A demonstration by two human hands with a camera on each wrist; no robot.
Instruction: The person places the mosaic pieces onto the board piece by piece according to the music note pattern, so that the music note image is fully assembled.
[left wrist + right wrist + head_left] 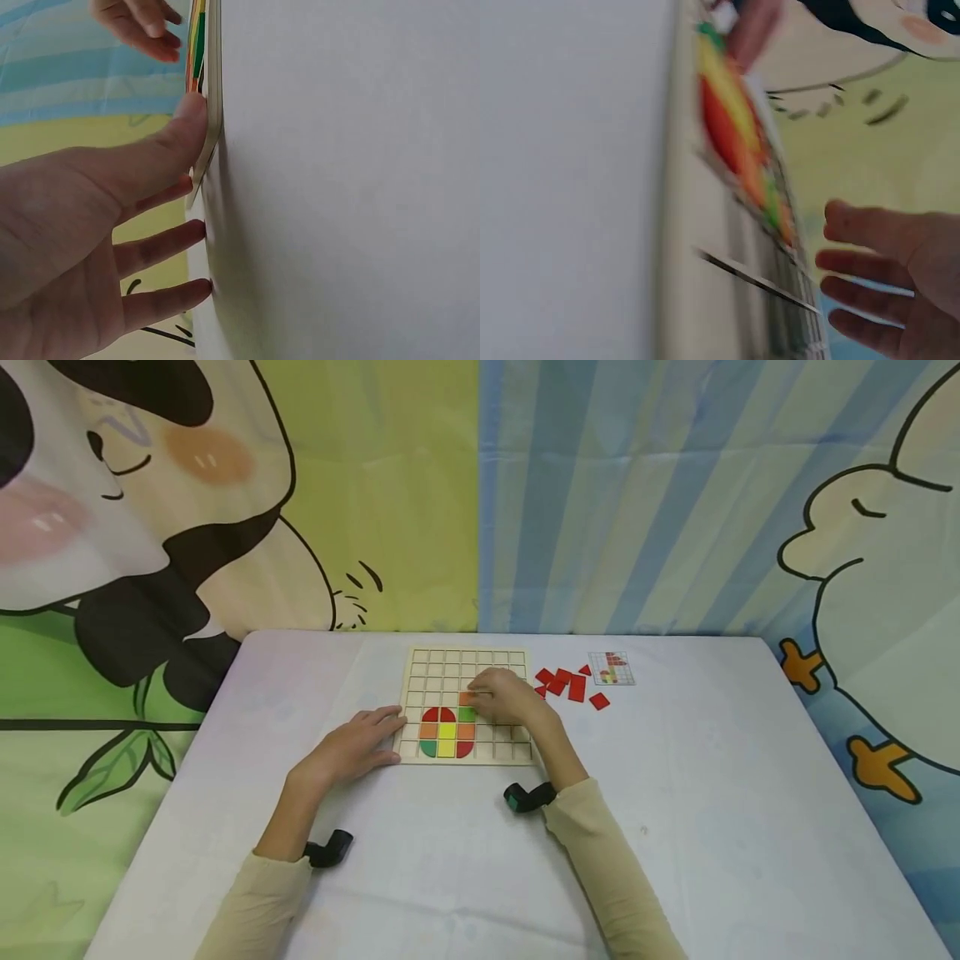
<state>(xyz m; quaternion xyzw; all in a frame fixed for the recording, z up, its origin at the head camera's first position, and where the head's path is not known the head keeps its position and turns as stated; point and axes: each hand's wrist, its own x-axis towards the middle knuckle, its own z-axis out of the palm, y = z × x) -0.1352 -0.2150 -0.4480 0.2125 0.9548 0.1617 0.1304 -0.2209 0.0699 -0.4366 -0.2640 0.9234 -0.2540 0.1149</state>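
A wooden grid board [498, 743] lies on the table, with coloured tiles set in its lower left squares: red, orange, green and two yellow tiles [447, 739]. My left hand [352, 747] rests at the board's left edge, its fingers spread and touching the rim and the table. Over the right half of the board is my right hand [506, 696], beside an orange tile [467, 699] that its fingers partly cover. In the right wrist view this hand's fingers [862, 225] are loosely extended above the board with nothing visible between them.
Several loose red pieces [576, 688] lie right of the board, squares and triangles among them. A small printed pattern card [612, 668] sits beyond them. Black wrist devices [330, 849] are on both forearms. A cartoon-printed cloth [405, 502] hangs behind the table.
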